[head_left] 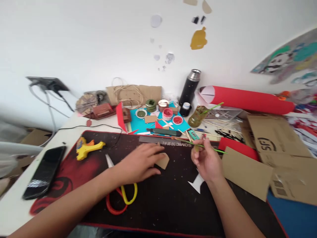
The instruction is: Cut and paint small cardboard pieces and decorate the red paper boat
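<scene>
My right hand [208,162] is closed around a thin green paintbrush [220,151], whose tip points left over the dark mat. My left hand [141,162] lies palm down with its fingers stretched out. It is over the edge of a small brown cardboard piece [163,161]; whether the fingertips press on it I cannot tell. Beneath my left forearm are scissors [129,197] with red and yellow handles, partly hidden. A white paper scrap [197,182] lies beside my right wrist.
Open paint pots [167,114] stand on blue card [136,124]. A brown jar [196,117] and a black flask [190,86] stand behind. A yellow glue gun [89,148] and a phone [44,172] lie left. Cardboard [247,172] lies right.
</scene>
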`<state>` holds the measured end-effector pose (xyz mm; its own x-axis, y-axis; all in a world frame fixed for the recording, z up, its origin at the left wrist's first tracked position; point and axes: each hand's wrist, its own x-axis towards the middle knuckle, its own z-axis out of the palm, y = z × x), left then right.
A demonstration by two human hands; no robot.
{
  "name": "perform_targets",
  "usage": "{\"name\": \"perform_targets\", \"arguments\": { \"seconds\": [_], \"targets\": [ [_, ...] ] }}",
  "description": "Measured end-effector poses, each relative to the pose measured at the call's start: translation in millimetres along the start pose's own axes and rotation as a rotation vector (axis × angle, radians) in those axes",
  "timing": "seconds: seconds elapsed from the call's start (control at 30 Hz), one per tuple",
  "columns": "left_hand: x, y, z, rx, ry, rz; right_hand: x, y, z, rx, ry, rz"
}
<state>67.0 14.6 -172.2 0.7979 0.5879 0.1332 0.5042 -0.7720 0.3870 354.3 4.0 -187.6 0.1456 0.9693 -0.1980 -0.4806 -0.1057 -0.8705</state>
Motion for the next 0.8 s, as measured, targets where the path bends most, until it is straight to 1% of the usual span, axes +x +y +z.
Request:
{"name": "perform_targets", "arguments": {
  "seconds": [0.07,0.1,0.2,0.33,0.5,0.63,0.73,0.8],
  "targets": [
    [-2,10,12.4,0.024,-0.060,0.024,-2,0,1,-0.002,-0.005,-0.001],
    [-1,12,18.1,0.035,-0.070,0.021,-3,-1,1,-0.008,-0.006,-0.001],
    [0,6,26.9,0.072,-0.037,0.007,-3,-3,0,-0.017,-0.008,0.007],
    [-6,-3,22.3,0.115,0.009,0.007,-3,-5,-1,-0.014,-0.015,-0.022],
    [-12,1,17.8,0.166,0.004,-0.072,-4,1,3,-0.023,-0.018,-0.018],
    [-8,6,21.5,0.183,0.019,-0.027,-3,4,6,-0.019,-0.017,0.004],
    [-1,3,22.1,0.151,-0.003,0.016,-3,4,7,-0.021,-0.036,0.004],
    [0,0,20.3,0.123,-0.025,0.001,-2,5,8,-0.026,-0.044,-0.018]
  ]
}}
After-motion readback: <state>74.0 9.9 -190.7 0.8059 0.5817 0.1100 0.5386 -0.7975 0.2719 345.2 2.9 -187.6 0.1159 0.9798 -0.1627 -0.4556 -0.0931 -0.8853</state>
